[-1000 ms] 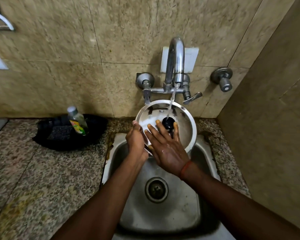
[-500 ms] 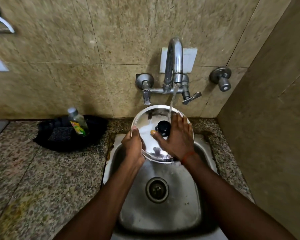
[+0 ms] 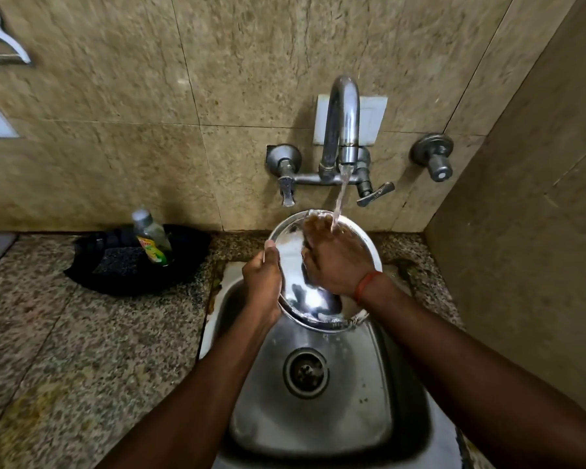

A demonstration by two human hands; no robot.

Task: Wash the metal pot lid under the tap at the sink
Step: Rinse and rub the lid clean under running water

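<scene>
Beige tiled wall behind, speckled granite counter (image 3: 82,350) on the left, a steel sink (image 3: 318,418) set into it. Chrome tap (image 3: 342,123) runs; its stream lands near the top edge of the metal pot lid (image 3: 305,299). The lid is tilted over the basin's back end, lower rim above the drain (image 3: 306,372), likely so runoff falls into the sink. Left hand (image 3: 263,279) grips the lid's left rim, fingers curled round the edge, steadying it. Right hand (image 3: 332,258) lies flat on the lid's face, fingers spread and reaching up into the water, not clenched: rubbing, by the look of it. The lid's knob is hidden under that palm. On the counter, well apart, a dish-soap bottle (image 3: 151,238) stands in a black tray (image 3: 190,265) beside 1 dark scrub pad (image 3: 121,262)
</scene>
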